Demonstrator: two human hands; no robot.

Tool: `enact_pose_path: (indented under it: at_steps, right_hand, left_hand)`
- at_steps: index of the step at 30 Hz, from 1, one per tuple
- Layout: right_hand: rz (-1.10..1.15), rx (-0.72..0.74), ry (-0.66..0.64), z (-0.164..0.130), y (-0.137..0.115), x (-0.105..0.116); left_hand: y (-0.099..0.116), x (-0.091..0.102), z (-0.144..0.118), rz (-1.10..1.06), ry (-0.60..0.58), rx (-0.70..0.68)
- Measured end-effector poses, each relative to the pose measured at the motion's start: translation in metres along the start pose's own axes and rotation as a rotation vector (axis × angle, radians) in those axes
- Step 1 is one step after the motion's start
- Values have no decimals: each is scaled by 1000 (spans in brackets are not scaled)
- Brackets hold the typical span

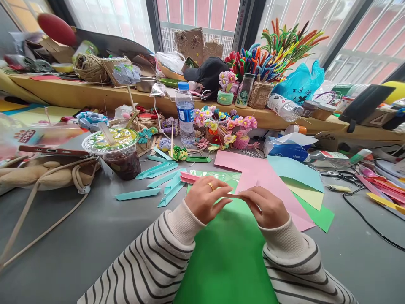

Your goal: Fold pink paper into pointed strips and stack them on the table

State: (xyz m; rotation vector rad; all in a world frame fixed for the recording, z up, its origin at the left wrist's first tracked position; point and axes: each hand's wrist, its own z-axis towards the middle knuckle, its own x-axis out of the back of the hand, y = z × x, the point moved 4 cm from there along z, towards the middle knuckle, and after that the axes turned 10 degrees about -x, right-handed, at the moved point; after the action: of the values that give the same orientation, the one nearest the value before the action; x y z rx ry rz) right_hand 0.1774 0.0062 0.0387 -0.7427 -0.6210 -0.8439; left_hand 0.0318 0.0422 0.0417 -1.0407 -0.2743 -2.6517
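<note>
Between my two hands, a narrow pink paper strip (234, 195) is seen nearly edge-on. My left hand (207, 198), with a ring on one finger, pinches its left end. The other end sits in the fingers of my right hand (267, 204). Below both hands lies a large green sheet (226, 257). A folded pink paper strip (189, 177) rests just beyond my left hand, beside several folded light blue paper strips (172, 188). Beyond and right of my right hand is a pink paper sheet (278, 181), partly under a light blue sheet (297, 173).
A lidded drink cup (122, 158) stands at left near a phone (53, 150). Behind are a water bottle (186, 116) and crocheted flowers (218, 126). Scissors (344, 175) and a black cable (363, 217) lie at right. A crowded wooden ledge (148, 99) runs along the back.
</note>
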Motion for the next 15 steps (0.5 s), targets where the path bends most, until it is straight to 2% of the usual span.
enact_pose_path:
  at_steps: [4, 9, 15]
  right_hand:
    - [22, 7, 1, 0, -9, -4]
    - [-15, -14, -5, 1, -14, -7]
    - [-76, 2, -27, 0, 5, 6]
  left_hand:
    - [6, -10, 0, 30, -40, 17]
    - [8, -9, -2, 67, -36, 3]
    - [2, 0, -3, 111, 2, -6]
